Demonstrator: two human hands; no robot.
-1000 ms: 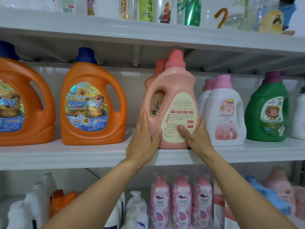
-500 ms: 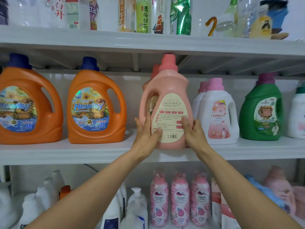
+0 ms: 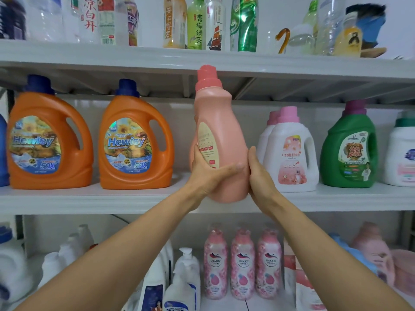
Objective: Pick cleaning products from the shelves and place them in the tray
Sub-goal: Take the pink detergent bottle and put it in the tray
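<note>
Wrapping its thumb across the front, the left hand (image 3: 207,176) grips a pink detergent bottle (image 3: 222,122) low on its body while the right hand (image 3: 260,178) cups the opposite side, holding it tilted before the middle shelf (image 3: 89,199). It likely handles heavy and slick, favouring this low two-sided hold. Salmon plastic, darker pink cap, cream label turned left.

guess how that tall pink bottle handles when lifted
Probably heavy: the pink bottle is large and both left hand and right hand grip it. Likely rigid: its walls show no denting. Tall and narrow, so apt to tip.
</note>
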